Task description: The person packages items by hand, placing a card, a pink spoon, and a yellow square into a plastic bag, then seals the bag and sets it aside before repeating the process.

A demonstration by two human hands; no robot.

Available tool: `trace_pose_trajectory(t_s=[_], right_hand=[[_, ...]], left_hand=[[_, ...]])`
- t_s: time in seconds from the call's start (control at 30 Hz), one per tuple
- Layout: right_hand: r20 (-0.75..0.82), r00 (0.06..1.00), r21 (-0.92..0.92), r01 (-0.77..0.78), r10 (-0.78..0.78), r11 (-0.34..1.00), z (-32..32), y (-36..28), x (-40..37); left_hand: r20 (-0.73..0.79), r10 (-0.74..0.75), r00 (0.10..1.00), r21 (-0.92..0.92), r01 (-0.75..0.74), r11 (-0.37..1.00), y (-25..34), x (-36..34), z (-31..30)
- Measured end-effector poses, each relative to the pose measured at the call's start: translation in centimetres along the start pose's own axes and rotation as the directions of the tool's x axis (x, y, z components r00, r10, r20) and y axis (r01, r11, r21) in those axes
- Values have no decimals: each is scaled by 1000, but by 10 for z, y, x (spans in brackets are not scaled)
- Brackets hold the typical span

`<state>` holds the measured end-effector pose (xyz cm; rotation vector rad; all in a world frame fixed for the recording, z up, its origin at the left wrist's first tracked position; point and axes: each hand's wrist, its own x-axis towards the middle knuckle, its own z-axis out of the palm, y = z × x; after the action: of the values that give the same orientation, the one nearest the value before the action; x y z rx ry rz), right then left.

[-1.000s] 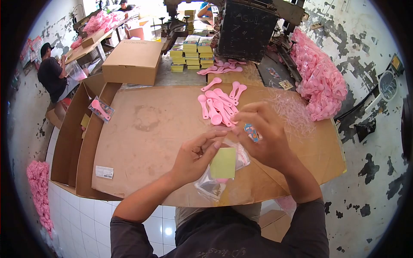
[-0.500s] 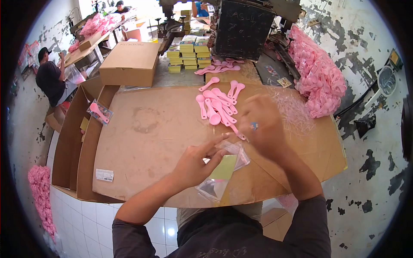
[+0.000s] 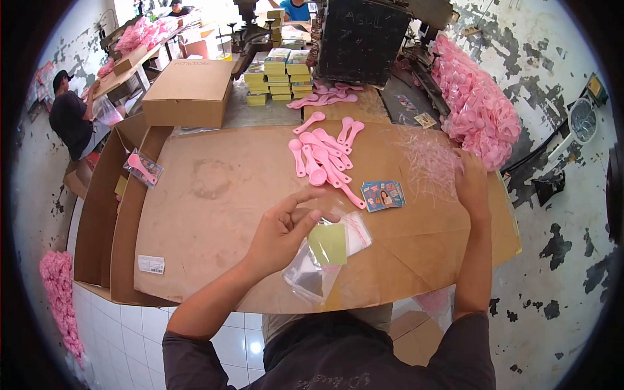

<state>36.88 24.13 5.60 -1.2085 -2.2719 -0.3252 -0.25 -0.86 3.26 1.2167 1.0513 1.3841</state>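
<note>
My left hand (image 3: 279, 234) is closed in a pinch at the upper edge of a clear plastic bag with a yellow-green card (image 3: 327, 244) in it. More clear bags (image 3: 305, 272) lie beneath. My right hand (image 3: 471, 182) reaches to the pile of thin clear-pink strips (image 3: 429, 159); its fingertips touch the pile's right side, and whether they hold a strip is too small to tell. Between the hands lies a stack of printed cards (image 3: 383, 195). Beside it, pink spoons (image 3: 318, 156) lie in a loose heap.
A closed cardboard box (image 3: 188, 91), stacks of yellow-edged cards (image 3: 278, 75) and a black metal box (image 3: 361, 42) stand at the back. Bagged pink spoons (image 3: 478, 110) are heaped at right. An open carton (image 3: 97, 214) stands left, with a packed spoon (image 3: 142, 167). A person (image 3: 71, 117) sits far left.
My right hand has moved from above the card stack to the strips at the right, uncovering the cards. My left hand stays at the bag. The view has shifted slightly.
</note>
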Motion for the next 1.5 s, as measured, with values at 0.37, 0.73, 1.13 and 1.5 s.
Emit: trace_pose_trajectory(t_s=[0.37, 0.73, 1.13, 1.5], right_hand=[[393, 812, 919, -324, -431, 227, -1, -210, -20], [416, 822, 905, -417, -389, 87, 22, -200, -16], [406, 840, 899, -437, -360, -7, 30, -190, -17], [313, 839, 948, -250, -445, 196, 20, -177, -12]], left_hand=[[-45, -2, 999, 39, 4, 999, -10, 2, 0], [-56, -84, 995, 31, 85, 996, -11, 3, -3], [-22, -23, 999, 126, 26, 992, -20, 5, -9], [25, -94, 995, 44, 93, 995, -21, 6, -17]])
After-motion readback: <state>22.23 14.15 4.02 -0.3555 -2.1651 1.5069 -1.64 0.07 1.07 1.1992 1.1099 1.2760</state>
